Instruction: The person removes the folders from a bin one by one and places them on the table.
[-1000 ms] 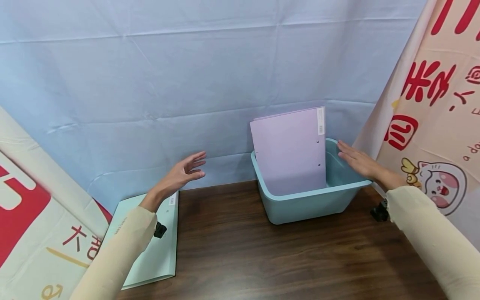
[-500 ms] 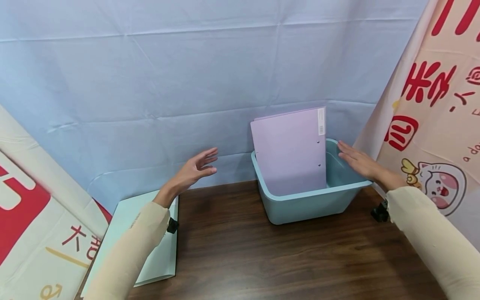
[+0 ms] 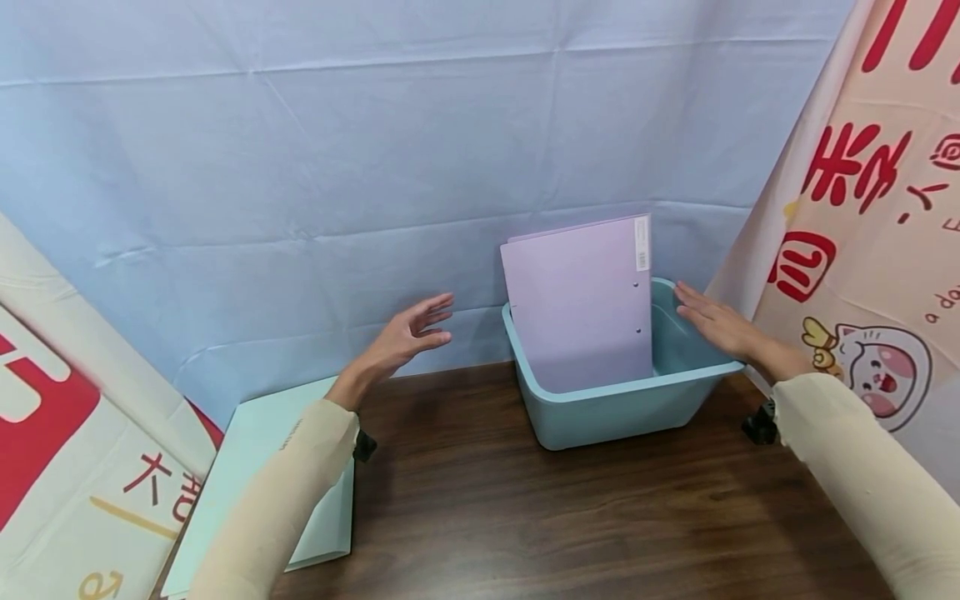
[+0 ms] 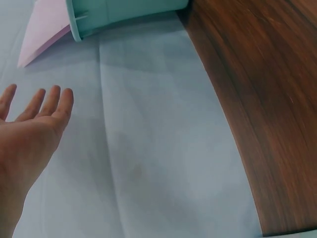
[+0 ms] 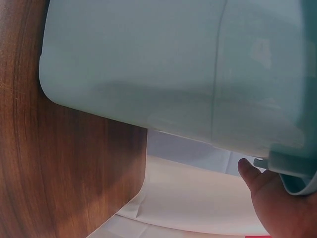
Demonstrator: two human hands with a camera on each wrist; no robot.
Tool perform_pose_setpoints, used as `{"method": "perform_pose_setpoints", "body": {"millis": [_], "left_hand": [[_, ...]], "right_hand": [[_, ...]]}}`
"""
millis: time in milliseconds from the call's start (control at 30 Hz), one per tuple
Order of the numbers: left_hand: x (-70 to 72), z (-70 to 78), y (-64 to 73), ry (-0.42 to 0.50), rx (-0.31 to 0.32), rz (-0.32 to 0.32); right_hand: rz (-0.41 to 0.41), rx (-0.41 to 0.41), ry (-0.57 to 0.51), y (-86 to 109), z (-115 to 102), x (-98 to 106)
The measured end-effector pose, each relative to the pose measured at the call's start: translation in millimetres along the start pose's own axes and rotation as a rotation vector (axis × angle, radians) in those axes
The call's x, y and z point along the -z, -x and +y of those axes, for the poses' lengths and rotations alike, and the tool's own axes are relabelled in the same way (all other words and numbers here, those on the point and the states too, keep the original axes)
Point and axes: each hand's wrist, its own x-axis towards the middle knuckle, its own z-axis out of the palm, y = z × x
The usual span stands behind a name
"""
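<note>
My left hand (image 3: pixel 407 335) hovers in the air left of the blue-green plastic basin (image 3: pixel 611 417), fingers loosely extended and holding nothing. In the left wrist view its palm and fingers show below the tilted basin. A lilac file folder (image 3: pixel 581 308) stands in the basin, leaning back, its top well above the rim. My right hand (image 3: pixel 722 325) holds the basin's right rim, with the fingers over the inner side. From the right wrist view, a digit (image 5: pixel 249 173) shows against the outside, just under the rim.
A pale green file folder (image 3: pixel 258 450) lies on the brown wooden table (image 3: pixel 510 508) at the left, partly under the left sleeve. Blue cloth (image 3: pixel 300 167) hangs behind the table. Printed cloths hang at left and right (image 3: pixel 862 250).
My left hand has drifted right, away from the pale green folder and closer to the basin. The right hand, basin and lilac folder have stayed in place.
</note>
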Motion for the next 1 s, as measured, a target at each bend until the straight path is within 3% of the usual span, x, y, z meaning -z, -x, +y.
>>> {"method": "perform_pose_setpoints", "body": {"millis": [333, 1000], "left_hand": [[-11.6, 4.7, -11.7, 0.026, -0.031, -0.013], [-34.8, 1.2, -38.4, 0.070, -0.031, -0.020]], "right_hand": [[0.000, 0.005, -0.009, -1.8, 3, 0], [-0.005, -0.010, -0.026, 0.2, 2, -1]]}}
